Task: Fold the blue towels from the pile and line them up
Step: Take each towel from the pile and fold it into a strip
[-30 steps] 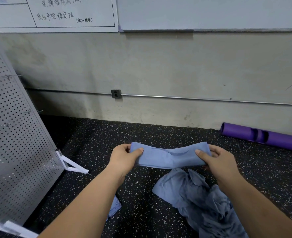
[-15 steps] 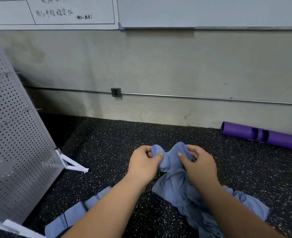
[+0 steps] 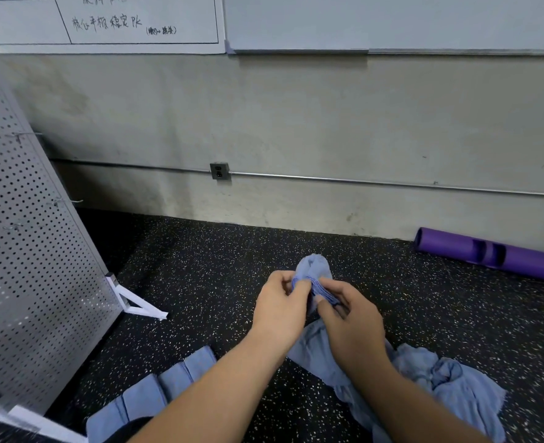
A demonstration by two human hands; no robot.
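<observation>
Our left hand [image 3: 280,310] and right hand [image 3: 350,321] sat close together, fingers curled, both pinching the bunched blue towel [image 3: 312,266], whose rounded end pointed away toward the wall [image 3: 296,123].

Bare black speckled rubber floor [image 3: 216,282] runs open ahead to the grey concrete wall [image 3: 296,123]. A leaning perforated grey metal panel [image 3: 24,251] closes the left (its white angled foot [image 3: 139,305] juts onto the floor). A purple cylindrical tube [image 3: 503,257] lies along the wall, far right. The left hand [image 3: 280,308] and right hand [image 3: 350,321], pinching a bunched blue towel [image 3: 312,266], fill the middle. Nearer, a row of folded light-blue towels [image 3: 168,385] lies lower left and a crumpled blue towel pile [image 3: 440,378] lower right, with a bare strip of floor between.
</observation>
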